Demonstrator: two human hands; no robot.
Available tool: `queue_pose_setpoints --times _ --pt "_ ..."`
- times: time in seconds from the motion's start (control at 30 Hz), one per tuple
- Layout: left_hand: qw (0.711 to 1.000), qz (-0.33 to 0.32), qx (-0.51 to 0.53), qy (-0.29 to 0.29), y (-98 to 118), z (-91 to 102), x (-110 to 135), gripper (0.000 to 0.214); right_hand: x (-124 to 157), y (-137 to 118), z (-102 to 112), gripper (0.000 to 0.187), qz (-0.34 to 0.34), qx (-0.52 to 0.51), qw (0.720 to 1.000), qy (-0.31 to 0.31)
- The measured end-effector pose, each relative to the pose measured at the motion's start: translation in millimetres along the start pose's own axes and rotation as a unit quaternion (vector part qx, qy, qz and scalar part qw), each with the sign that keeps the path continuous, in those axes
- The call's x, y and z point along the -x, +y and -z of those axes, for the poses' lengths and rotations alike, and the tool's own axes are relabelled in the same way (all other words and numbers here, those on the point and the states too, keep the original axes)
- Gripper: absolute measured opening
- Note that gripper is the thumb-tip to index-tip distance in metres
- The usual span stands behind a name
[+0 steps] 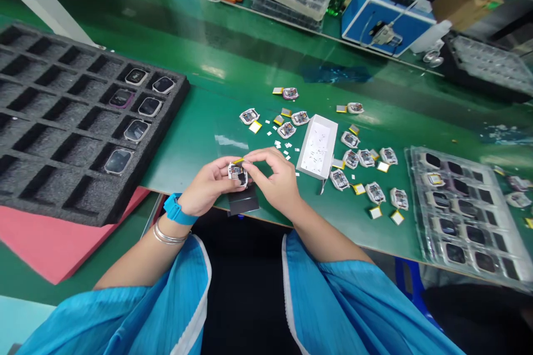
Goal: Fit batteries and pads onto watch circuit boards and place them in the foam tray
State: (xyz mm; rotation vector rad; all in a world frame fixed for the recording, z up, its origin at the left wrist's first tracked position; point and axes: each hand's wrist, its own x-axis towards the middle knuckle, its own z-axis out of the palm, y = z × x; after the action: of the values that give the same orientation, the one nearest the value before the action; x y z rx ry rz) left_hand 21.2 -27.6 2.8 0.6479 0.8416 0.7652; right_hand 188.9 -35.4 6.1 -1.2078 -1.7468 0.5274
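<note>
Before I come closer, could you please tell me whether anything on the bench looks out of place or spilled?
Small white flat pieces lie scattered at odd angles on the green bench, mostly beyond the right hand and left of the white rectangular box; being loose, they could be a spill.

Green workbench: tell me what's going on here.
At the green workbench, a person's left hand holds a small white watch case, its insides exposed, while the right hand touches its edge. More open white watch cases and yellow-edged rectangular pieces lie on both sides of a long white box. To the left, a black foam tray holds six squarish watches.
</note>
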Motion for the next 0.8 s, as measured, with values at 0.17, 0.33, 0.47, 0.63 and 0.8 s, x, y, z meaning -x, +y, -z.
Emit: queue_pose_setpoints --times 0.17,0.33,0.47,0.63,0.8 --pt "0.998 0.011 0.023 0.052 0 -2.1 -4 0.026 9 -1 1 0.011 0.153 0.122 0.98 -0.02" --pt "0.994 0.053 0.093 0.03 4 1.2 -3 0.031 15 3 4 0.016 0.213 0.186 0.957 -0.063" --pt "0.999 -0.042 0.019 -0.004 -1 3.1 0 0.035 18 7 3 0.007 0.068 0.046 0.995 -0.05" --pt "0.963 -0.209 -0.151 -0.08 -9 -1.9 19 0.03 25 -1 14 0.054 -0.093 -0.225 0.949 -0.202" --pt "0.945 -0.229 -0.213 -0.093 -9 -6.4 35 0.026 30 -8 23 0.036 0.003 -0.099 0.971 -0.22"
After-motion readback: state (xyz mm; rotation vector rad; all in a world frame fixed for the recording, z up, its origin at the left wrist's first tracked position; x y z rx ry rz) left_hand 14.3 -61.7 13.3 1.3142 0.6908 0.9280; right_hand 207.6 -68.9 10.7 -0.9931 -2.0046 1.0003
